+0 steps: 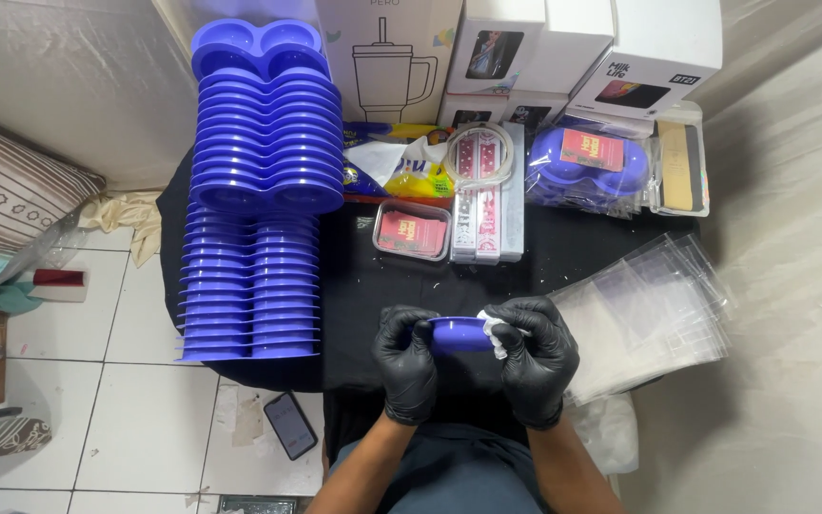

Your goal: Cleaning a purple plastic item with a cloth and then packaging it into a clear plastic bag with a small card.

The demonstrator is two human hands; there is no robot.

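Note:
Both my hands wear black gloves and meet over the black table (544, 252). My left hand (405, 360) grips the left end of a blue plastic tray (459, 334) held edge-on. My right hand (535, 354) holds the tray's right end and pinches a small white cloth (497, 336) against it. A tall stack of matching blue heart-shaped trays (257, 181) rises to the left of my hands.
A pile of clear plastic bags (649, 309) lies to the right. Behind are a small tin with red cards (412, 229), a bagged blue tray (587, 168), patterned straps (487, 205) and white boxes (563, 48). A phone (290, 424) lies on the tiled floor.

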